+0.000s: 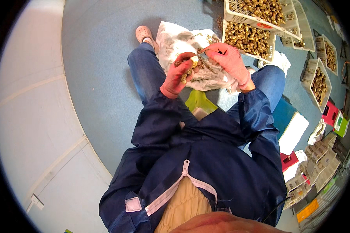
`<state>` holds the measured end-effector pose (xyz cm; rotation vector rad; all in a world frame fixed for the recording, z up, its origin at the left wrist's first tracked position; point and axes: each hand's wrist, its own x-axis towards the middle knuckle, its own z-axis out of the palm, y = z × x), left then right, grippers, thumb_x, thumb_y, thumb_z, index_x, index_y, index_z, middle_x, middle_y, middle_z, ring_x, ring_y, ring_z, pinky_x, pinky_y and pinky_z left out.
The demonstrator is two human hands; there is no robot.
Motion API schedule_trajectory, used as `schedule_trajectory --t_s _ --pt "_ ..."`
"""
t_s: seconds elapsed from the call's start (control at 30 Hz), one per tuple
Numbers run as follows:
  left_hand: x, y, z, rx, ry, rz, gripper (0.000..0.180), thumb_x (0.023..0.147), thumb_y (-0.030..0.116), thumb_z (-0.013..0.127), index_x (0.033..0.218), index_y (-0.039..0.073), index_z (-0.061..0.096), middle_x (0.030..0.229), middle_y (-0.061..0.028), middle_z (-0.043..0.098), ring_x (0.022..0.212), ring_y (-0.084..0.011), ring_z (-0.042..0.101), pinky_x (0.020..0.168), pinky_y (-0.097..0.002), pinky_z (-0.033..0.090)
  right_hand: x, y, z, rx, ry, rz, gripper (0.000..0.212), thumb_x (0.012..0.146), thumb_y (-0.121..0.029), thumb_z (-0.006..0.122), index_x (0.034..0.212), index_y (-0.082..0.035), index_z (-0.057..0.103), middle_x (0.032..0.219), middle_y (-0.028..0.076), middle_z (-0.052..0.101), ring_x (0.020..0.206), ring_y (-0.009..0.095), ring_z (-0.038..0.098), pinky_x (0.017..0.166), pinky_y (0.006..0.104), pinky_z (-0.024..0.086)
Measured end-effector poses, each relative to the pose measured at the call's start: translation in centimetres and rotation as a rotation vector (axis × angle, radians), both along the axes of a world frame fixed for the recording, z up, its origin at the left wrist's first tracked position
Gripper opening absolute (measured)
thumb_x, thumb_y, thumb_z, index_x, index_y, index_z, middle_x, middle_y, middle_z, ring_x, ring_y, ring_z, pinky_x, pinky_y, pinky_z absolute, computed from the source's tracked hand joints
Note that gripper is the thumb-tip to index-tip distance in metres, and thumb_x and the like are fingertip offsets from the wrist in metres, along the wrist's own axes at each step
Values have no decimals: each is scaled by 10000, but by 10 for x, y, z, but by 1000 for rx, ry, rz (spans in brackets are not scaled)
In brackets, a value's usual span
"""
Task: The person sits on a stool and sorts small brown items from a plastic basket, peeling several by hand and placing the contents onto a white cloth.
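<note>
In the head view, the piece [194,61] is knobbly, pale yellow where it juts from my fingers and brown further in; my grip hides part of it, so its full shape I cannot tell. It is held up over the white sack [168,37], with dark crumbs [210,66] spread on the sack beneath.

Right of the sack, close to its edge, stand two overlapping white crates [237,18] heaped with brown lumps [247,37], and they crowd that side. Left of the sack a pink shoe [143,32] rests near its edge, and past the shoe a broad stretch of blue floor [99,73] runs to the white wall [31,97]. On the near side of the sack, between my knees, is a green bin [198,99].

My left hand [177,76], in a pink glove, is curled firmly around the piece. My right hand [227,60], gloved alike, reaches over the sack, fingers bent and fingertips beside the piece; whether they pinch something thin I cannot tell.
</note>
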<state>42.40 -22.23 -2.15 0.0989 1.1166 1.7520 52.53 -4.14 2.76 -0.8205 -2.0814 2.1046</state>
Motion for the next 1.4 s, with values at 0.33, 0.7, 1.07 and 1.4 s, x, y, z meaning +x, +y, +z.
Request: schedule_trajectory --t_s 0.33,0.7,1.07,1.4 --pt "-3 1 9 -74 142 -59 294 845 85 650 1133 43 608 803 -21 625 585 -51 490 515 -198 389 -2 3 -4 92 -42 54 214 847 -166 639 988 -24 714 827 12 672 746 72 595 679 235 480" --pt "-4 -2 2 -149 227 -83 340 822 76 669 1154 51 602 858 3 619 634 -42 487 546 -202 384 0 3 -7 174 15 170 235 855 -198 636 991 -21 708 871 50 678 785 103 622 719 254 497" --pt "2 3 5 -203 336 -61 305 817 52 684 1115 64 621 806 56 560 632 -24 448 540 -192 350 0 6 -14 246 16 179 247 847 -201 646 1000 -14 700 942 85 689 869 181 649 787 290 502" --pt "-4 1 8 -227 223 -96 334 838 148 661 1147 34 610 891 -22 633 719 -70 562 523 -198 380 0 4 -10 163 -1 135 237 840 -191 665 994 -15 706 922 74 688 839 128 635 759 268 505"
